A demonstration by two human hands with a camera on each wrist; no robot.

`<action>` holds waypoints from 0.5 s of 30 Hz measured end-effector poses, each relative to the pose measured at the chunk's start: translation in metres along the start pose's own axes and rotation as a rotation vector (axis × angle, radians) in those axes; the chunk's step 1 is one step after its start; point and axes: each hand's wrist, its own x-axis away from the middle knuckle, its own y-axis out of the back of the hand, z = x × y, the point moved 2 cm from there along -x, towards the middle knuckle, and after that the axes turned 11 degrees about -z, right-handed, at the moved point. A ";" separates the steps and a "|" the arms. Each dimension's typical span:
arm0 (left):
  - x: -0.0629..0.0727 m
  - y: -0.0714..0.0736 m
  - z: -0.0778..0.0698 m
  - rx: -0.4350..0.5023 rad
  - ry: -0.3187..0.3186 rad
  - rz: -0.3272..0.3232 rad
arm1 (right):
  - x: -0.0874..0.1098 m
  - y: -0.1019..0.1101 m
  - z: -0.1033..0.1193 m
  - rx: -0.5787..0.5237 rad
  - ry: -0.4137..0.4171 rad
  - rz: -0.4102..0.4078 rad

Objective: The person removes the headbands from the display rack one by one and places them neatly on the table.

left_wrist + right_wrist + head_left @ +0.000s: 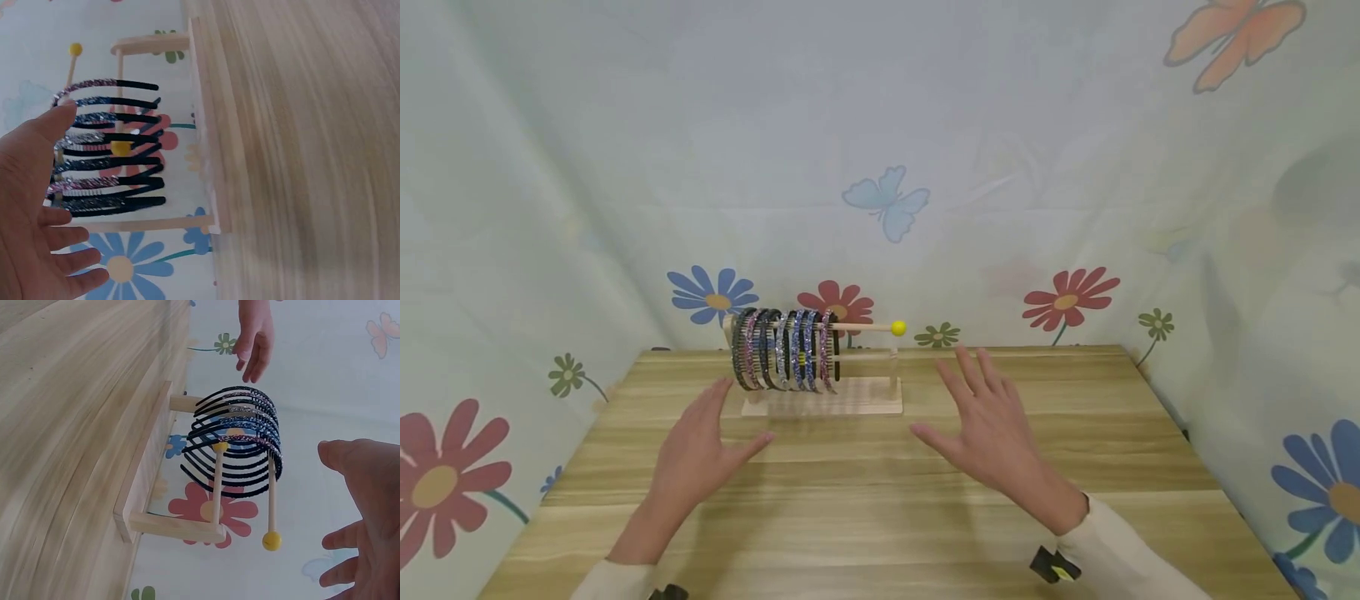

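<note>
Left grip [696, 450], near headbands [797, 337] on wooden stand [872, 402], right grip [988, 425] farther off

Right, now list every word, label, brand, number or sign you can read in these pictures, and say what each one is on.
There are none to read: no lettering or numbers show on the headbands, the wooden stand or the table.
The backdrop shows only pictures, flowers and butterflies.
The yellow-green mark on the black wrist piece is too small to make out.

Soft, diffuse light casts faint shadows on the wooden table [1097, 425].
</note>
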 end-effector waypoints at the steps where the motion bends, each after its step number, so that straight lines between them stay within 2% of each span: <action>1: -0.001 -0.001 0.003 0.013 0.009 -0.003 | -0.002 -0.001 0.002 -0.006 0.000 -0.005; 8: -0.011 -0.016 0.029 0.108 0.062 -0.010 | -0.015 -0.007 0.010 -0.053 0.004 -0.015; 15: -0.022 -0.031 0.055 0.235 0.111 0.042 | -0.028 -0.015 0.019 -0.133 0.054 -0.036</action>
